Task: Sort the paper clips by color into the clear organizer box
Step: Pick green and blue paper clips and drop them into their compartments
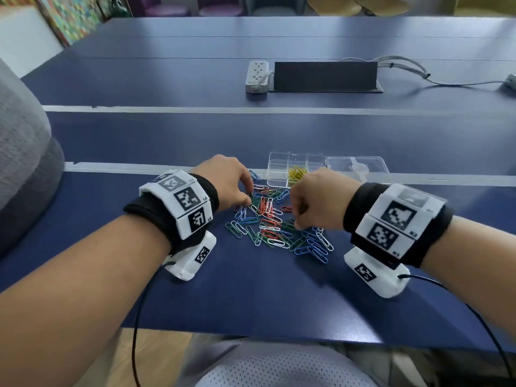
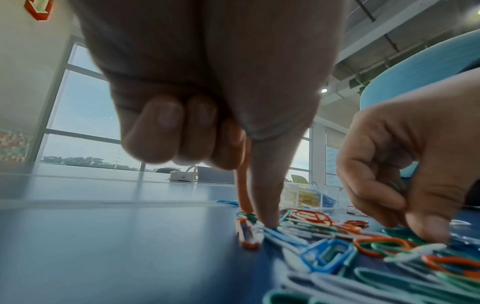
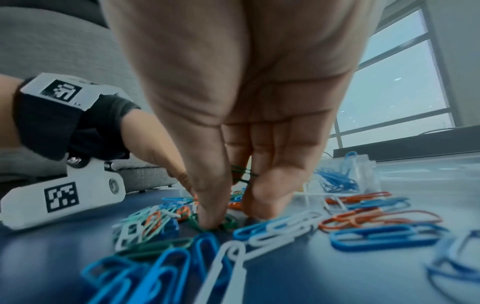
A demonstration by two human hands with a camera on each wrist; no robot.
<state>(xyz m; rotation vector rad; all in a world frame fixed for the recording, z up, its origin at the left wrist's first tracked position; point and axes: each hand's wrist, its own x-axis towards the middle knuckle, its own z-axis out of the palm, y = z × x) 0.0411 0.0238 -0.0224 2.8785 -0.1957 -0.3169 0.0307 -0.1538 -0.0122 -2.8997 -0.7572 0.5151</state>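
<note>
A loose pile of red, green, blue and white paper clips [image 1: 276, 223] lies on the blue table [image 1: 195, 289]. Just behind it stands the clear organizer box [image 1: 279, 163], with yellow clips [image 1: 297, 173] in one compartment and blue clips [image 3: 335, 179] in another. My left hand [image 1: 250, 199] reaches into the pile's far left edge. Its thumb and forefinger [image 2: 267, 218] pinch a green clip [image 1: 252, 195], and the other fingers are curled. My right hand [image 1: 296, 223] keeps green clips [image 3: 241, 172] tucked in its curled fingers. Its thumb and forefinger [image 3: 207, 218] press on another green clip in the pile.
The box's clear lid [image 1: 358, 163] lies open to the right. A white power strip [image 1: 258, 76], a black cable flap [image 1: 325, 76] and a grey cable [image 1: 446, 82] sit farther back. A grey seat [image 1: 22, 152] borders the left. The table's front edge [image 1: 251, 335] is near my lap.
</note>
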